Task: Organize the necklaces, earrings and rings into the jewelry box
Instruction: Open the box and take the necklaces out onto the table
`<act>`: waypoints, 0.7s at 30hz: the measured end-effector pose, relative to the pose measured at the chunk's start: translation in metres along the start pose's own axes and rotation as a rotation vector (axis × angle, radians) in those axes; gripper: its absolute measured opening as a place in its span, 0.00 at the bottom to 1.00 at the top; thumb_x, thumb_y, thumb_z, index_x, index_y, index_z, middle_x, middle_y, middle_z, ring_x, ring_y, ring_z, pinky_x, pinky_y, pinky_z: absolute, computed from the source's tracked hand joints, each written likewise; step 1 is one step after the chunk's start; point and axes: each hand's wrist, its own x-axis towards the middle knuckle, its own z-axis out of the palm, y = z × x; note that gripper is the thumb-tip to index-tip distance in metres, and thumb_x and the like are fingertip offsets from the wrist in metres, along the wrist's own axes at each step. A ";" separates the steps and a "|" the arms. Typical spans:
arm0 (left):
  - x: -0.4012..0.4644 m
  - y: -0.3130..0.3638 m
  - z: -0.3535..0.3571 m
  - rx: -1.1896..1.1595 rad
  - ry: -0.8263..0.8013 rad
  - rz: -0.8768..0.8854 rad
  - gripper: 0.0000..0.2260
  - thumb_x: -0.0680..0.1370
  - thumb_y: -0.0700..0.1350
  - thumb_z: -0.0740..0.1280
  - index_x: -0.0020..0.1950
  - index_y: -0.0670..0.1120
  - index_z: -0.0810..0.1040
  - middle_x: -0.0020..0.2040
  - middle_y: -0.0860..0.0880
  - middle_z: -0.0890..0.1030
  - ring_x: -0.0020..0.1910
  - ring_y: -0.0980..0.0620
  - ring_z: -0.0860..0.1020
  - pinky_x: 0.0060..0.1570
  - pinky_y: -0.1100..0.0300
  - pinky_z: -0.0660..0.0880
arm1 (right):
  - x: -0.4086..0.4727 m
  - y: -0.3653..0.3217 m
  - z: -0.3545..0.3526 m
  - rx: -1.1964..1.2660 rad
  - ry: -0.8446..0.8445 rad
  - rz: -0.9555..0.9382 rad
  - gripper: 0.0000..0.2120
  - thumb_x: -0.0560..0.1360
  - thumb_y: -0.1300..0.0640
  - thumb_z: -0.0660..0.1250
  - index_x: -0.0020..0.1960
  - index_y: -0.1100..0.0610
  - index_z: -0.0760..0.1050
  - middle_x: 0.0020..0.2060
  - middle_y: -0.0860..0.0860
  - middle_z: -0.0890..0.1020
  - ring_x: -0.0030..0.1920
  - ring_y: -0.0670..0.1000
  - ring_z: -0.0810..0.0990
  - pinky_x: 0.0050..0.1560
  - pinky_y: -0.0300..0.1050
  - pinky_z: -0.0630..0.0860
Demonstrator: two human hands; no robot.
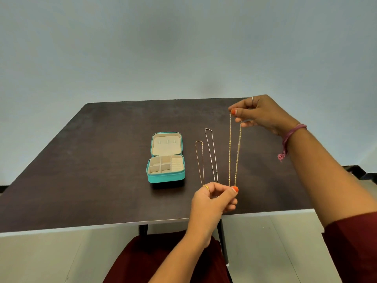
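We hold a gold beaded necklace (234, 152) stretched taut above the dark table (102, 160), to the right of the open teal jewelry box (166, 177). Our right hand (263, 114) pinches the necklace's far end between thumb and fingertips, and our left hand (214, 198) pinches its near loop, fingers curled around the chain. Between the held necklace and the jewelry box we see two more chains lying flat on the table: a silver necklace (211, 154) just beside the held one, and a thin gold necklace (200, 162) nearer the box. Our left hand covers their near ends. The box sits with its lid (166, 144) laid back away from us, cream compartments showing, nothing visible inside them. A pink thread bracelet (290, 137) circles our right wrist. Nothing lies between the chains and the box.
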 end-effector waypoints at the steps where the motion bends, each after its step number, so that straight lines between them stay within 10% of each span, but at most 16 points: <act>1: 0.001 -0.001 0.001 0.035 0.001 0.008 0.04 0.74 0.42 0.73 0.43 0.42 0.81 0.34 0.47 0.82 0.33 0.55 0.78 0.39 0.64 0.77 | 0.002 0.005 -0.001 -0.015 -0.007 0.008 0.08 0.75 0.61 0.69 0.54 0.60 0.80 0.38 0.49 0.83 0.37 0.43 0.81 0.38 0.36 0.80; 21: 0.032 -0.016 0.023 0.548 0.074 0.124 0.04 0.74 0.41 0.66 0.40 0.47 0.76 0.31 0.48 0.81 0.34 0.49 0.82 0.42 0.52 0.80 | 0.038 0.097 0.007 -0.223 -0.056 0.099 0.04 0.74 0.60 0.71 0.48 0.58 0.82 0.34 0.52 0.81 0.32 0.41 0.78 0.33 0.31 0.76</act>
